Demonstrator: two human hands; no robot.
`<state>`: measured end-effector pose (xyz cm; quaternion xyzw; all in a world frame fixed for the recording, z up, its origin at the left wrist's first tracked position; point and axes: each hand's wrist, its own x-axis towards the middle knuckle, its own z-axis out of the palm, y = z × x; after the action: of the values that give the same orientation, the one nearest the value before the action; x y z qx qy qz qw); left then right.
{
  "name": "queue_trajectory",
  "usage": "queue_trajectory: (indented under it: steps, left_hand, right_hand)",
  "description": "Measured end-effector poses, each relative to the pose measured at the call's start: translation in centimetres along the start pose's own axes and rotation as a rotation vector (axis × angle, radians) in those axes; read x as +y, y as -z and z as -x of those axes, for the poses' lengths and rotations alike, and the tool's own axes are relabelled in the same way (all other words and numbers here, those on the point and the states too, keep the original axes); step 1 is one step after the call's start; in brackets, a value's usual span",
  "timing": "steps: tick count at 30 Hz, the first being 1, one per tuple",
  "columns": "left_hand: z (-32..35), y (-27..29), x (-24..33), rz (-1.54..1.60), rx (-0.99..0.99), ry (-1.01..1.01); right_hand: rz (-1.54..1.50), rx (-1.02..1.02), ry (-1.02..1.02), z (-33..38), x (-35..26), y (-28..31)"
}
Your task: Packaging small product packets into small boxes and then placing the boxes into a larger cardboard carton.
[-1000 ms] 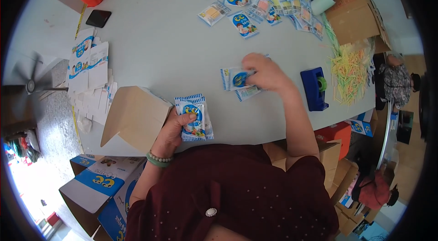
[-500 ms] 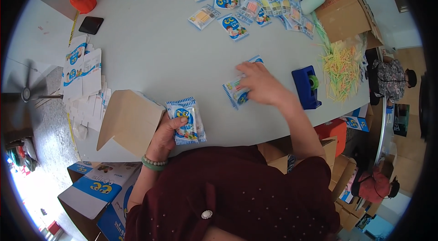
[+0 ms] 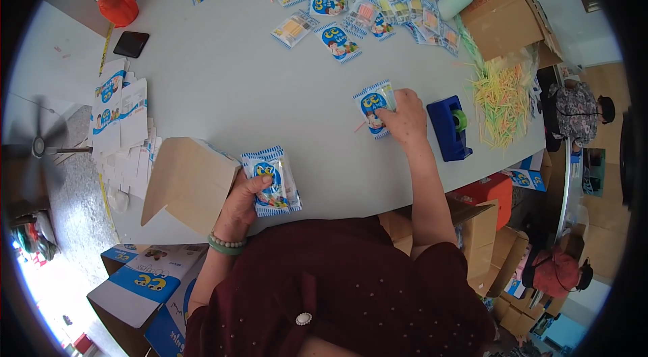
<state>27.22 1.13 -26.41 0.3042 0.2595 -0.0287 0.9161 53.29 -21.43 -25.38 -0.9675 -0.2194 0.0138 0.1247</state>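
My left hand point(image 3: 237, 207), with beads and a green bangle at its wrist, is closed on a small stack of blue-and-white snack packets point(image 3: 282, 188), thumb on top. An open carton point(image 3: 187, 181), plain brown on the side facing me, rests against the back of that hand; whether hidden fingers also hold it I cannot tell. Farther right, my right hand point(image 3: 409, 124) grips blue-and-white snack packets point(image 3: 371, 102) just over the table, thumb across the front; at least one seems to lie behind the front packet. A thin pinkish strip point(image 3: 360, 126) lies beside them.
Many loose packets point(image 3: 327, 6) are heaped at the far side. A blue tape dispenser point(image 3: 445, 129), thin yellow-green strips point(image 3: 501, 104), a pale bottle point(image 3: 457, 0) and a cardboard box point(image 3: 503, 12) stand right. Flattened cartons point(image 3: 131, 114), a phone point(image 3: 131, 44) and a red container point(image 3: 119, 4) lie left.
My right hand has moved right and turned, lifting the packets from the table so that their printed front shows. My left hand still holds its stack in nearly the same spot.
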Motion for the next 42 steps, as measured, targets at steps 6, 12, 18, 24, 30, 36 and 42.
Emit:
queue_trajectory:
  steps: [6, 12, 18, 24, 30, 36, 42]
  left_hand:
    - [0.4, -0.5, -0.2, -0.018, 0.04, -0.06]
    - [0.4, -0.5, 0.0, 0.008, 0.043, 0.0]
    - [-0.4, -2.6, -0.7, -0.023, 0.197, -0.019]
    - [0.4, -4.6, -1.2, -0.217, 0.392, -0.21]
    - [4.0, -5.8, 0.8, -0.014, 0.087, -0.329]
    - [4.7, -5.0, 2.0, -0.047, 0.131, -0.237]
    - [9.0, -3.3, 2.7, 0.221, 0.006, -0.207]
  right_hand:
    - [-0.222, -0.309, -0.31, 0.2, -2.5, 0.7]
    - [-1.231, -0.347, -0.449, 1.3, 0.2, 0.9]
    - [-1.949, -0.812, -0.262, 4.7, -2.9, 0.0]
    - [-1.616, -0.888, -0.093, 9.0, -11.7, -0.1]
    - [-1.601, -0.755, 0.054, 10.2, -13.5, -0.2]
    - [-1.01, -0.353, 0.479, 12.3, -15.9, 1.0]
    - [-1.441, -1.038, 0.299, 7.2, -17.3, 3.2]
